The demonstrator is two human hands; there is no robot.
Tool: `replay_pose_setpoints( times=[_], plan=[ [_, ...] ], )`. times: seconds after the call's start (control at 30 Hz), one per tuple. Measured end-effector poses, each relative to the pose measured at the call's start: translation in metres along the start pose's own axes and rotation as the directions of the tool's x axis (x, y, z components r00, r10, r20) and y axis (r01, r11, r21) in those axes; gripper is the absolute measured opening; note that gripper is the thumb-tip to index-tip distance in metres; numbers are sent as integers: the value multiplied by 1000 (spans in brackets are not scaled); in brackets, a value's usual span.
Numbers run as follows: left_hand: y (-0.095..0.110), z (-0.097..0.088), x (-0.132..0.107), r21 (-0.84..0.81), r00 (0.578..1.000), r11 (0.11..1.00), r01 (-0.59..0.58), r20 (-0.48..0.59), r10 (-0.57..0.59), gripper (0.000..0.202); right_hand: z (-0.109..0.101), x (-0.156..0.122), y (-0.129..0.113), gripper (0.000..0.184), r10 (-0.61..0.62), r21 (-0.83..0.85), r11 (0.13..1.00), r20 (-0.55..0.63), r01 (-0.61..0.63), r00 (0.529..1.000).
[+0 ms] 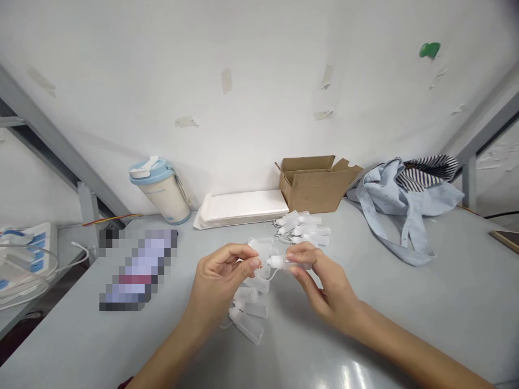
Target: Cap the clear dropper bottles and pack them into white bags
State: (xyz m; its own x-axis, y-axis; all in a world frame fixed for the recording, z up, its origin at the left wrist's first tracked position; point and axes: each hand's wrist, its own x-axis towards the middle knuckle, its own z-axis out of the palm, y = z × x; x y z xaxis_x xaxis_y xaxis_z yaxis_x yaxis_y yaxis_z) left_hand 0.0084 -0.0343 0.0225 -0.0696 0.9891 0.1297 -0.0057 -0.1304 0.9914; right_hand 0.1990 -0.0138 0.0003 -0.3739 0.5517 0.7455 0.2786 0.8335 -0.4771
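Between thumb and fingers, my right hand (320, 278) grips a small translucent dropper bottle (279, 262) lying sideways, its white nozzle pointing left. My left hand (227, 270) is pinched at the nozzle's tip; what its fingertips hold is too small to make out. A thin white strap hangs in a curve below the bottle's neck. Beneath and between my hands lie several similar dropper bottles (248, 325) on the grey table (170, 346), partly hidden by my left hand. Farther back, another cluster of bottles (310, 231) lies in front of the cardboard box.
An open cardboard box (314, 192) and a white flat stack (243, 206) stand against the wall. To the left are a tumbler (162, 192), a blurred-out phone-like object (138, 270) and a power strip (42, 254) with cables. A blue cloth bag (389, 197) lies at right.
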Motion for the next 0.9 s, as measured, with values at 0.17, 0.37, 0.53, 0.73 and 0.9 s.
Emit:
replay_pose_setpoints(
  times=[0.17, 0.37, 0.53, 0.73, 0.9],
  plan=[
    [1, 3, 1, 114, 999, 993, -27, 48, 22, 3, -1, 1, 5, 19, -31, -45, 998, 51, 33, 998],
    [-5, 5, 2, 171, 996, 984, -43, 80, 30, 3, 0, -2, 10, 19, -88, -85, 992, 83, 95, 993],
    [-8, 4, 3, 159, 995, 987, -15, 101, -1, 4, 2, -2, 10, 16, -75, -72, 994, 85, 82, 994],
    [-2, -4, 7, 12, 988, 998, 61, 142, -62, 19, 2, 1, 7, 16, -34, -25, 999, -17, 34, 999],
    [3, -5, 6, 128, 977, 991, 47, 200, -72, 26, 0, 3, 9, 16, -66, -75, 995, -30, 64, 997]
  ],
)
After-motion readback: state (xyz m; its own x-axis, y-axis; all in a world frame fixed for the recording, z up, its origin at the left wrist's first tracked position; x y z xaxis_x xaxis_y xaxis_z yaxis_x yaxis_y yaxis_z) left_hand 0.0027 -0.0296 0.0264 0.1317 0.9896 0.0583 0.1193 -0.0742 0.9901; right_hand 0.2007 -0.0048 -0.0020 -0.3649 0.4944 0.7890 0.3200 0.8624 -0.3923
